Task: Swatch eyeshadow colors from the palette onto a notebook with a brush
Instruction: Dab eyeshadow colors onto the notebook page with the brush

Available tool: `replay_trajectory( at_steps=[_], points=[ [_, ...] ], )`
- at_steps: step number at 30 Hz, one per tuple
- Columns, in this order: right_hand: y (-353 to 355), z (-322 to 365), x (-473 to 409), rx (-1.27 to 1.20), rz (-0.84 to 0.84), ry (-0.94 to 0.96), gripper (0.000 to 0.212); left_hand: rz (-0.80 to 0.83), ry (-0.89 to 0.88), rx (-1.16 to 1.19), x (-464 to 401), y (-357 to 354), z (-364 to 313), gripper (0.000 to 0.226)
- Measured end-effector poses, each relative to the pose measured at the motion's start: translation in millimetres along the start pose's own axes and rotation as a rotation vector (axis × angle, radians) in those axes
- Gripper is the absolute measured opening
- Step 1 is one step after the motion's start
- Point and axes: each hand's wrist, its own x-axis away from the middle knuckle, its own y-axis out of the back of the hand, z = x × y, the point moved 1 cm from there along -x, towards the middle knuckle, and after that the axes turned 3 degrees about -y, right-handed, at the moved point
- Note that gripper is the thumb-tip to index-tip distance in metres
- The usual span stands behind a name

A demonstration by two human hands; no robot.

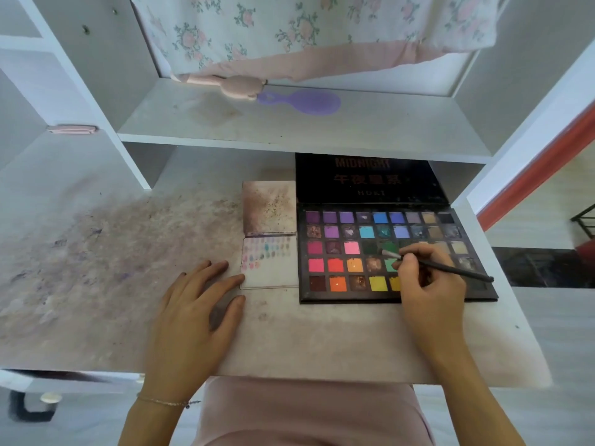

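Head view, looking down: the right hand [428, 281] pinches a thin dark brush [450, 268] between curled fingers [406, 256] and thumb. The handle runs out to the right past the knuckles, and the bristle tip lies just left of the fingertips, over a dark green pan in the third row of the palette [380, 252]. The left hand [193, 300] lies flat on the desk [306, 336], fingers straight and spread. Its index fingertip touches the lower left corner of the notebook [269, 262], and the thumb rests on the desk just below that corner.

The palette is a black tray, opened flat, with its lid standing up at the back under a shelf [289, 123]; the lid reads "MIDNIGHT". Its square pans run in rows: purples and blues at the top, pinks, reds, oranges and yellows lower down on the left, greens near the brush. Several pans look worn or shimmery. The right hand hides part of the lower rows.

The notebook sits touching the palette's left edge, opened upward. Its lower page is pale, with rows of small colour dabs in pink, teal and purple near the top left. Its upper page is smudged brown-pink. The desk is stained with purple and pink powder, mostly at left. A purple hairbrush [306, 102] lies on the shelf.
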Motion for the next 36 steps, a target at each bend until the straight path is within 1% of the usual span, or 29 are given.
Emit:
replay_trajectory(
  at_steps=[3,10,14,17,22,26,30,36],
  points=[
    [3.6,-6.3,-1.1,0.028,-0.007,-0.016,0.028,0.004,-0.003,-0.001,-0.4,-0.3,-0.6,0.043],
    [-1.0,-4.6,-2.1,0.092,0.073,0.034,0.032,0.022,0.010,0.001,-0.5,1.4,-2.2,0.044],
    [-1.2,-5.2,-2.3,0.127,0.059,0.047,0.034,0.019,0.014,0.008,-0.8,1.8,-2.8,0.045],
    [-0.3,-5.0,-1.8,0.107,0.034,0.045,0.037,0.018,0.011,0.003,-0.3,2.0,-3.1,0.045],
    [-1.3,-2.9,-1.8,0.119,0.077,0.067,0.036,0.022,0.011,-0.004,-0.4,2.0,-3.0,0.045],
    [-0.1,-4.6,-2.4,0.095,0.035,0.033,0.036,0.019,0.007,-0.010,-0.5,1.9,-3.4,0.045],
    [-1.0,-2.5,-1.8,0.104,0.076,0.049,0.036,0.013,-0.003,-0.006,-0.2,1.8,-2.9,0.045],
    [1.1,-3.4,-0.5,0.051,0.026,0.036,0.037,0.010,-0.006,-0.004,-0.3,1.6,-2.8,0.045]
  ],
)
